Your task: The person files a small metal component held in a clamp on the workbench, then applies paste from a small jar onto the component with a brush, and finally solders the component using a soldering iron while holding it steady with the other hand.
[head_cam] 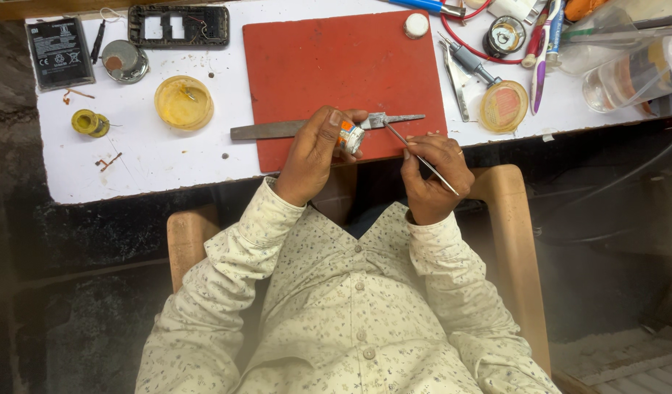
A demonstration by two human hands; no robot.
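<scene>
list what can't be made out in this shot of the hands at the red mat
- Head view: the small orange and white object in the left hand is mostly covered by its fingers; its kind is unclear.
- Tip of the thin tool in the right hand: too small to identify.
- Clear containers at top right: cut off by the frame edge.

We sat at a small repair bench: a phone battery (60,52), stripped phone frame (179,26), solder spool (90,122) and tools crowded the white tabletop (153,160).

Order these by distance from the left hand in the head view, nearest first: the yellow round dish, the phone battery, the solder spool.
From the left hand:
1. Yellow round dish, left of the red mat.
2. Solder spool, farther left.
3. Phone battery, far-left corner of the table.
</scene>
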